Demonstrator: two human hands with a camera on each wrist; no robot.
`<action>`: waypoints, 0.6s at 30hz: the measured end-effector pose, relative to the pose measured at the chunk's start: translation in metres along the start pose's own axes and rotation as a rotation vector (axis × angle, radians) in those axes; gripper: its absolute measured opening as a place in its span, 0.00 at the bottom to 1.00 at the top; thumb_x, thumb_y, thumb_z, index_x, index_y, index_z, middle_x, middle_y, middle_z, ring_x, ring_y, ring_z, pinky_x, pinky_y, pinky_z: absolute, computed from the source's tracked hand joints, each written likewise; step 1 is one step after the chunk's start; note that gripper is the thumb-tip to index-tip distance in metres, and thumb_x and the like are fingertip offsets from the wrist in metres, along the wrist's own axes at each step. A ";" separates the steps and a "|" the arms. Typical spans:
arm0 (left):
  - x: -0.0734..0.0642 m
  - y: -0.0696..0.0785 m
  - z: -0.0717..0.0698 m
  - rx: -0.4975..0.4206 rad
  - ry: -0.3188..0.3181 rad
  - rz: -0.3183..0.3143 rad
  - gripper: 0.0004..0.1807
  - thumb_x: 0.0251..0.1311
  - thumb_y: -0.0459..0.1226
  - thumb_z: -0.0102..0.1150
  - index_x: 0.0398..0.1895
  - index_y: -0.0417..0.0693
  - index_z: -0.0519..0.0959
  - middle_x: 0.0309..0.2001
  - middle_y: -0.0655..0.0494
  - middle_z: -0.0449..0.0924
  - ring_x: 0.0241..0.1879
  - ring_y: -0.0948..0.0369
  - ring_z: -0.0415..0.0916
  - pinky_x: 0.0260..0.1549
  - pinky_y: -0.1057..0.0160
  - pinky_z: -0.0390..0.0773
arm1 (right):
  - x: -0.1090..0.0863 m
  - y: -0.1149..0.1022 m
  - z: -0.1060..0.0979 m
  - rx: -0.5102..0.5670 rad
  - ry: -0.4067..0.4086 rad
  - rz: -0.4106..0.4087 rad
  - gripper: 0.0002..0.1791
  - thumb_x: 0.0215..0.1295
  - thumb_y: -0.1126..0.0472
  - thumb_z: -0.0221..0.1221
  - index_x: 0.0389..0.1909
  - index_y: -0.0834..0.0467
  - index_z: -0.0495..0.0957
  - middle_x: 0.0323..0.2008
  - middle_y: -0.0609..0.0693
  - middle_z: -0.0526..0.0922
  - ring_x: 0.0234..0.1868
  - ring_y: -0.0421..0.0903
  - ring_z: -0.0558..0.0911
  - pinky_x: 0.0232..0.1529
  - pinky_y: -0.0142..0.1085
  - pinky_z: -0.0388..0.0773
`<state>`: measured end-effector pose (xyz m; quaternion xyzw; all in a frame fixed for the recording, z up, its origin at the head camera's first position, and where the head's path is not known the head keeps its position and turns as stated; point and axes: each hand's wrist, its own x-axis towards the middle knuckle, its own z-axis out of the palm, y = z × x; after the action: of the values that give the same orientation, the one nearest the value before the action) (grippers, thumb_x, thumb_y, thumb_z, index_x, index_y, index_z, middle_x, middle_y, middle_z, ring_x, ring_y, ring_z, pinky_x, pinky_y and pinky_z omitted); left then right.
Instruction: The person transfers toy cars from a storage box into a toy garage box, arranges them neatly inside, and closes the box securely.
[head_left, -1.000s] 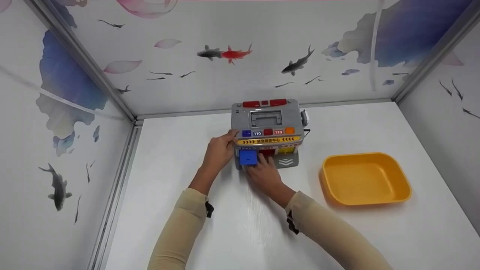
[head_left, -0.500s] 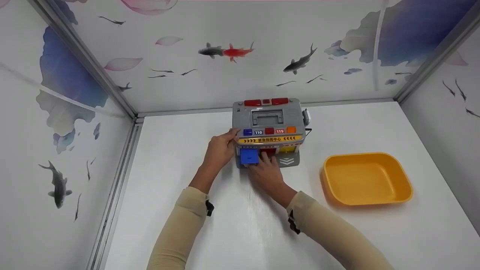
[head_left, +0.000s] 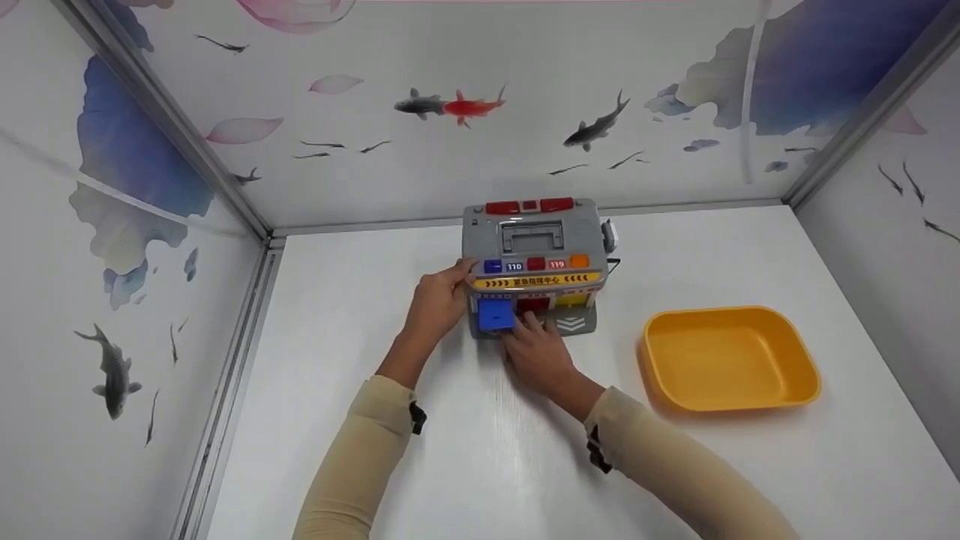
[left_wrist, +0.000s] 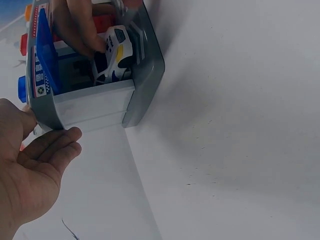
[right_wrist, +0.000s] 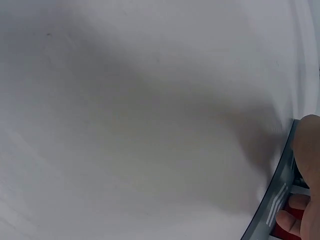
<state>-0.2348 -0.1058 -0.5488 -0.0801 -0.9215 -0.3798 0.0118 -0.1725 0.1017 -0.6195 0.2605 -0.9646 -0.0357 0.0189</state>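
Observation:
A grey toy rescue station (head_left: 532,247) stands on the table with its blue garage door (head_left: 496,314) swung up. My left hand (head_left: 439,304) grips the left end of its roof; the left wrist view shows the thumb and curled fingers (left_wrist: 65,145) at that edge. At the blue-door bay my right hand (head_left: 538,352) holds a small white toy car (left_wrist: 119,52), seen in the left wrist view partly out on the grey ramp. The fingertips on the car's far side are hidden. Other right-hand fingers lie by the red door (head_left: 532,304).
A yellow plastic tub (head_left: 731,360) sits on the white table (head_left: 450,465), right of the station. A yellow door (head_left: 573,299) closes the station's right bay. Printed panels (head_left: 337,172) wall the table at the back and sides.
My right hand has drawn back slightly toward me and to the right, by the blue-door bay. The left hand and the station have stayed in place.

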 end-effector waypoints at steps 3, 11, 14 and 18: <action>0.000 -0.001 0.000 0.008 0.005 0.015 0.22 0.85 0.45 0.56 0.76 0.55 0.80 0.74 0.50 0.79 0.75 0.53 0.79 0.73 0.51 0.81 | -0.002 0.002 -0.002 0.055 -0.004 -0.023 0.27 0.84 0.48 0.60 0.77 0.49 0.72 0.78 0.55 0.75 0.69 0.60 0.74 0.69 0.60 0.80; 0.001 -0.001 -0.001 0.017 0.011 0.020 0.22 0.85 0.44 0.57 0.77 0.55 0.80 0.74 0.50 0.79 0.75 0.54 0.79 0.73 0.53 0.81 | -0.002 0.004 -0.003 0.104 -0.067 -0.018 0.30 0.83 0.43 0.59 0.80 0.47 0.71 0.82 0.58 0.69 0.75 0.63 0.72 0.74 0.62 0.77; 0.001 -0.001 0.000 0.018 0.002 0.009 0.22 0.85 0.45 0.57 0.77 0.57 0.80 0.75 0.51 0.78 0.75 0.54 0.78 0.73 0.52 0.81 | 0.000 0.003 -0.003 0.114 -0.111 0.011 0.32 0.85 0.41 0.56 0.82 0.47 0.69 0.86 0.57 0.65 0.81 0.65 0.69 0.78 0.65 0.73; 0.000 -0.001 0.001 0.023 -0.004 0.002 0.22 0.85 0.45 0.57 0.77 0.58 0.80 0.75 0.52 0.78 0.75 0.54 0.78 0.73 0.52 0.81 | 0.002 0.003 -0.004 0.124 -0.146 0.030 0.31 0.86 0.41 0.54 0.82 0.47 0.71 0.88 0.57 0.62 0.85 0.66 0.65 0.80 0.69 0.70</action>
<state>-0.2348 -0.1061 -0.5500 -0.0814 -0.9258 -0.3690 0.0113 -0.1756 0.1028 -0.6149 0.2435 -0.9676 0.0054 -0.0670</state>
